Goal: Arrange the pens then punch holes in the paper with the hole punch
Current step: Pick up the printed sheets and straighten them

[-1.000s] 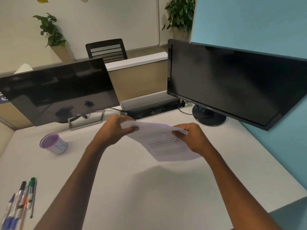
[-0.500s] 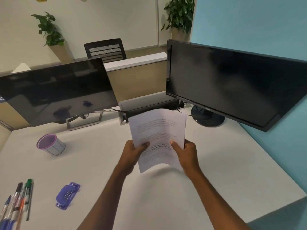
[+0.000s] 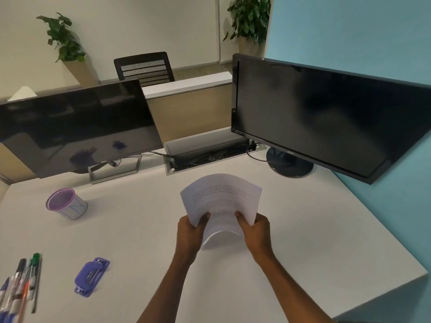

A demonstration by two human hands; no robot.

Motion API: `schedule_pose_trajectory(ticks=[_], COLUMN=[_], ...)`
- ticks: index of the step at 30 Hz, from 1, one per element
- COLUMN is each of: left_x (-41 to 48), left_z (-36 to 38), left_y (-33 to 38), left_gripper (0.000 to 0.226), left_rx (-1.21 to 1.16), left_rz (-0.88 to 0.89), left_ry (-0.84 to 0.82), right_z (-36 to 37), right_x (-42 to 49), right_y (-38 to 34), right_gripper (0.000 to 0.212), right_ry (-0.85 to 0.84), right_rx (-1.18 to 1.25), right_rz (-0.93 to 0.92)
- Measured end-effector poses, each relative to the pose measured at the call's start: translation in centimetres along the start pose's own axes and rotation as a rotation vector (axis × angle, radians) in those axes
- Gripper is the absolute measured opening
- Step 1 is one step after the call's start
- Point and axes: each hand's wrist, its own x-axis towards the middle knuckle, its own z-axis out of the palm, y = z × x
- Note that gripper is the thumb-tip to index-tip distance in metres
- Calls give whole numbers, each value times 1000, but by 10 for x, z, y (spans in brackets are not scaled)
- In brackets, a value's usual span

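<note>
lowered since before, both hands, left hand [image 3: 190,231] and right hand [image 3: 255,230], grasp the paper [image 3: 221,201]; pens [image 3: 22,283] loose left of hole punch [image 3: 91,277], punching pending.

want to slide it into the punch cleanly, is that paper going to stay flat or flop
The paper probably flops: it already bows between the left hand and right hand. Its far edge likely droops unsupported. It looks light, so it should slide easily.

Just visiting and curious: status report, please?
Both hands, left hand and right hand, gripping the bowed paper. Hole punch untouched on desk. Nothing in the way.
</note>
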Motion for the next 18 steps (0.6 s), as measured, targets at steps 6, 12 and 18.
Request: schedule_pose_trajectory(ticks=[6, 12, 18], left_x=[-1, -1, -2], left_z=[1, 2, 3], left_y=[-2, -5, -6], left_gripper=[12, 6, 10], left_rx=[10, -18, -43], left_rz=[-1, -25, -21], left_ry=[2, -12, -52], right_z=[0, 1, 0], right_x=[2, 1, 1], right_y=[4, 5, 9], right_gripper=[11, 9, 18], right_ry=[-13, -13, -25], right_rx=[-19, -39, -35], right_rz=[5, 12, 15])
